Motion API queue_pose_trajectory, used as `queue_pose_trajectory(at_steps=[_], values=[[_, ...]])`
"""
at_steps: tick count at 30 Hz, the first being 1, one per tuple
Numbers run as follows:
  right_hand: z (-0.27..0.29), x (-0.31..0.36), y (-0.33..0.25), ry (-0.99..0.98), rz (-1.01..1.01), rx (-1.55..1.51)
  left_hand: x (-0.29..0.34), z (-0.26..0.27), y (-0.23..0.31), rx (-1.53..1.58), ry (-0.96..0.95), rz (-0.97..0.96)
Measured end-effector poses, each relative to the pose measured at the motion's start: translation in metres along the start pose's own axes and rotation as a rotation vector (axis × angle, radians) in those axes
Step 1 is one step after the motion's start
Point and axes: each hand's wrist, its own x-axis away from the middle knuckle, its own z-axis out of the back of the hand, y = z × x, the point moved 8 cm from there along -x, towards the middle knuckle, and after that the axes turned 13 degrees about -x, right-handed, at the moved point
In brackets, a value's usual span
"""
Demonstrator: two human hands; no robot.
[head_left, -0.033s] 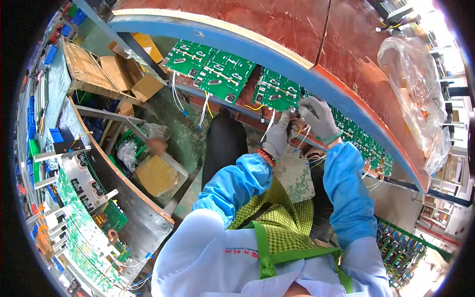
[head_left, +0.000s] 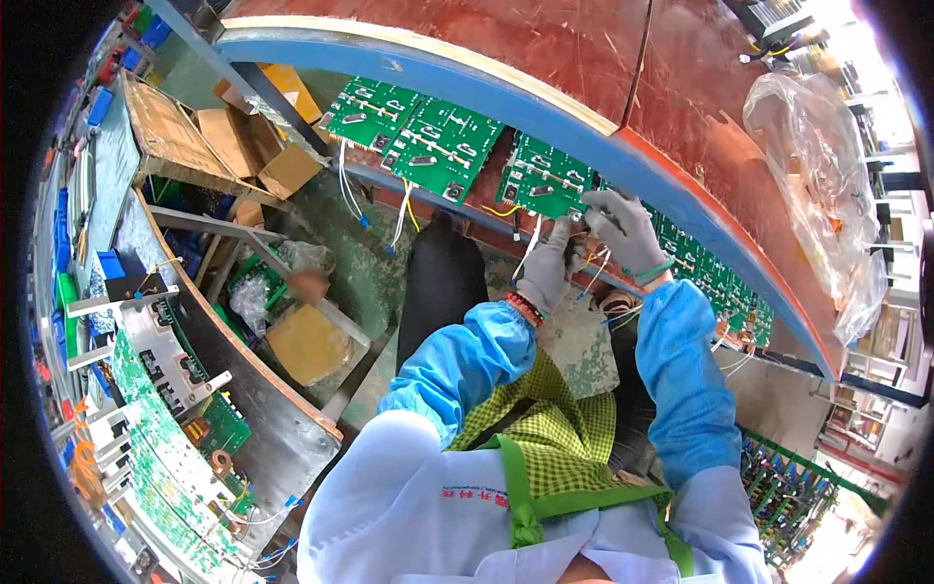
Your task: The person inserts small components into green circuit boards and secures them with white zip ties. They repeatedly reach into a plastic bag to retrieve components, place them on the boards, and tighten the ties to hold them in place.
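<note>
Left hand, in a pale grey fabric glove, reaches up to the near edge of a flat green rectangular circuit board; right hand, gloved alike, curls in from the other side, at the same near right corner. Left fingers look close together, pointing at that corner; right fingers are bent. Can't tell from here whether either is clamped on anything, since fingertips and small parts blur together.

Board lies on a dark red shelf below a red-brown wooden tabletop with a blue rim, its near edge facing the person, probably so the corner is easy to reach. Two hands on one spot suggests one steadies while the other does fine work. Thin white wires hang off the shelf front, likely to stay clear of the board face.

Board looks bright green, with white printed lines, a copper-coloured strip across the middle, small grey parts, and a silvery round piece at the corner by the fingers.
</note>
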Motion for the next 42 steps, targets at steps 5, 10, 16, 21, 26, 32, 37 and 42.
queue_pose_trajectory(at_steps=[5, 10, 16, 21, 26, 32, 37, 42], values=[[-0.008, 0.005, 0.024, -0.137, -0.124, 0.177, 0.008, -0.006, 0.009, 0.009, -0.007, -0.038], [-0.005, 0.005, 0.017, -0.095, -0.078, 0.059, -0.004, -0.006, -0.003, 0.058, -0.046, -0.066], [-0.012, -0.002, 0.018, -0.153, -0.08, 0.21, 0.0, 0.002, 0.012, -0.04, 0.015, -0.1], [0.023, 0.012, -0.013, -0.135, -0.208, 0.304, -0.009, -0.003, 0.003, -0.009, -0.11, 0.006], [0.066, 0.098, -0.101, 0.137, 0.341, 0.282, 0.007, -0.009, 0.012, -0.074, -0.087, -0.021], [0.165, 0.205, -0.132, 0.337, 0.191, 0.137, 0.069, 0.022, -0.022, -0.461, -0.12, 0.157], [0.244, 0.268, -0.136, 0.618, 0.174, 0.226, 0.109, 0.046, -0.028, -0.323, -0.024, 0.271], [0.29, 0.301, -0.135, 0.854, 0.143, 0.154, 0.124, -0.02, 0.025, -0.258, -0.045, 0.118]])
